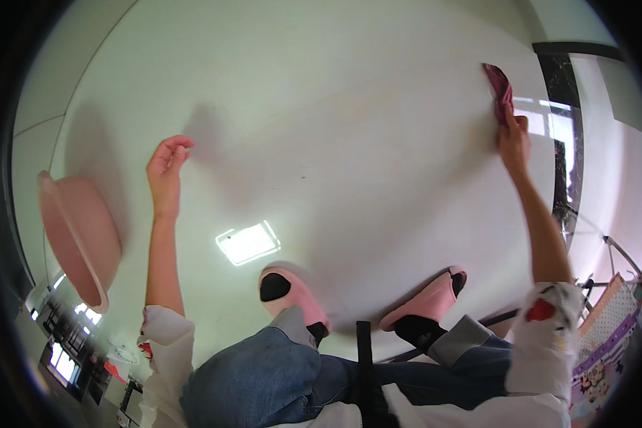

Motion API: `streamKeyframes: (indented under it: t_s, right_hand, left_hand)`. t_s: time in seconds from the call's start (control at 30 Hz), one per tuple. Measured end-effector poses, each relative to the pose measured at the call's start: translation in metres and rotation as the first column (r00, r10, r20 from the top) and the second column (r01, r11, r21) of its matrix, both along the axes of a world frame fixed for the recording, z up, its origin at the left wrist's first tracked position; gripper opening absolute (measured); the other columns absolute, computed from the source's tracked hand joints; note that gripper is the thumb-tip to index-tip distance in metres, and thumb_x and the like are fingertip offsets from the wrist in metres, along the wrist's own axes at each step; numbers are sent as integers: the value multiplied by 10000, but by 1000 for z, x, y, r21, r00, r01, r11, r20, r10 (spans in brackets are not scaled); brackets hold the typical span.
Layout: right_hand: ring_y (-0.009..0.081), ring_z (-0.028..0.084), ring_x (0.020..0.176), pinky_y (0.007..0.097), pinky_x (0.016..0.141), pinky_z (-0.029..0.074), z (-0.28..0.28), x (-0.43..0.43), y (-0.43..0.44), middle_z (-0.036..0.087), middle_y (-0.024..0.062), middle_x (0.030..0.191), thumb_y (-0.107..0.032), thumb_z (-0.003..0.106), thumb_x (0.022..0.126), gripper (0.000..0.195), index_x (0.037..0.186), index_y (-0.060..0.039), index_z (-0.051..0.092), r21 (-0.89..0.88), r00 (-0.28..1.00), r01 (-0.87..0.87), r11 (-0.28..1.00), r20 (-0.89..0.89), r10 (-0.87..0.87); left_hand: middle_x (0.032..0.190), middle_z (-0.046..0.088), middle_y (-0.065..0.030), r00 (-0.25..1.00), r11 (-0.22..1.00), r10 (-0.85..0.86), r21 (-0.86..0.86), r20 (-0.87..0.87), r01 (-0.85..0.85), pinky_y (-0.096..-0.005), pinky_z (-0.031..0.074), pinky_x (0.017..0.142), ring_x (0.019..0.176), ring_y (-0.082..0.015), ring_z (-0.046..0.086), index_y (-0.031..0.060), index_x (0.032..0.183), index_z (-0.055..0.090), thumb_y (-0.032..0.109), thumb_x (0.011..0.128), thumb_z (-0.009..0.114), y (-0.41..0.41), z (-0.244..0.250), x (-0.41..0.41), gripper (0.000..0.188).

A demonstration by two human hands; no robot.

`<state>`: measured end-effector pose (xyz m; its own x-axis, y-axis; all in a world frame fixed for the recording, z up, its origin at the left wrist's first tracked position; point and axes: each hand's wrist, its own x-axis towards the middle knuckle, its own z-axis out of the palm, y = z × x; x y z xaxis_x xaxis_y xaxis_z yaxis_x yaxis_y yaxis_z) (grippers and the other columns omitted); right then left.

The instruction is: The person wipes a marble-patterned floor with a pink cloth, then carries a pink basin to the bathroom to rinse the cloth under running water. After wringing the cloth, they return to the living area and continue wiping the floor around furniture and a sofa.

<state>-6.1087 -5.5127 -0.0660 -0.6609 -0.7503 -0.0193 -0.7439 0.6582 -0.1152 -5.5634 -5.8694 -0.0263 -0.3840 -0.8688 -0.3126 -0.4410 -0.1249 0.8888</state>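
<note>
My right hand (515, 140) reaches out to the far right and grips a dark red cloth (500, 88). The cloth extends past my fingers, against the glossy pale floor (342, 134). On the other side, my left hand (166, 166) hangs above the floor with its fingers loosely bent, and I see nothing in it. A pink plastic basin (93, 208) stands to the left of that hand, apart from it. Most of the inside of the basin is hidden by its angle.
Pink slippers (310, 299) are on my feet between my arms. Black marble trim (559, 85) borders the floor at right. A metal-framed stand (615, 243) and a patterned fabric (604, 342) are near my right elbow. A bright reflection (249, 243) lies before my feet.
</note>
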Motion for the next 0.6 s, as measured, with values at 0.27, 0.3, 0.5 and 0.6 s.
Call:
streamKeyframes:
  t_s: [0.27, 0.3, 0.5, 0.6]
  right_hand:
    - [346, 596, 739, 454, 605, 505, -14, 249, -82, 518, 150, 1090, -113, 469, 817, 498, 1311, -64, 431, 20, 995, -98, 995, 15, 97]
    - [319, 580, 713, 465, 576, 501, -9, 284, -97, 514, 155, 1074, -117, 488, 811, 497, 1291, 0, 430, -52, 974, -215, 975, 59, 218]
    - [237, 539, 790, 309, 405, 471, 0, 459, -195, 461, 162, 965, -107, 596, 701, 346, 1009, 49, 577, -222, 837, -470, 854, 196, 511]
    - [329, 572, 860, 427, 599, 533, 9, 487, -235, 454, 212, 1038, -32, 565, 735, 304, 998, 113, 522, -348, 689, -391, 852, 503, 522]
  left_hand:
    - [1013, 623, -55, 992, 994, 106, 39, -73, -104, -303, 454, 916, 995, -143, 582, 18, 1052, 604, 95, 935, 511, -1, 8, 1, 168]
    - [1020, 621, -58, 990, 993, 115, 37, -79, -113, -308, 454, 925, 1003, -146, 582, 15, 1053, 602, 92, 934, 512, 1, 14, 3, 168]
    - [1076, 595, -70, 964, 970, 237, -30, -118, -242, -318, 457, 933, 1030, -154, 573, 15, 1067, 592, 86, 933, 516, 5, 38, 26, 169]
    - [1087, 587, -71, 939, 953, 285, -45, -194, -298, -322, 458, 930, 1031, -155, 570, 18, 1065, 591, 84, 931, 523, 6, 45, 45, 165]
